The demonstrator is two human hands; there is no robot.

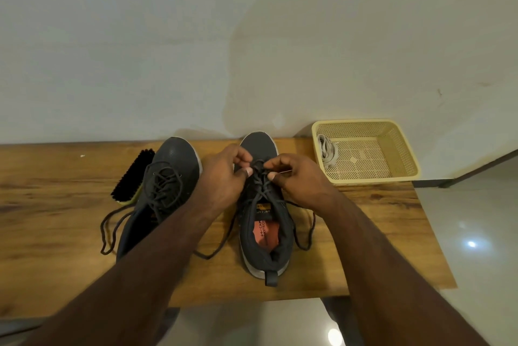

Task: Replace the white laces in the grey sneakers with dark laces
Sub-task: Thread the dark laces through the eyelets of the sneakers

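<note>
Two grey sneakers stand side by side on a wooden table (56, 205), toes toward the wall. The left sneaker (171, 160) is threaded with a dark lace whose loose ends trail to the left. On the right sneaker (263, 233), a dark lace (263, 191) crosses the eyelets, and its ends lie on the table at both sides. My left hand (224, 174) and my right hand (300, 177) meet over the front eyelets of that shoe, each pinching the dark lace between thumb and fingers. White laces (326, 151) lie in a cream basket (392, 149).
A black-bristled shoe brush (131, 174) lies just left of the left sneaker. The cream basket sits at the table's back right corner, against the wall. The table's right edge drops to a glossy tiled floor (476, 233).
</note>
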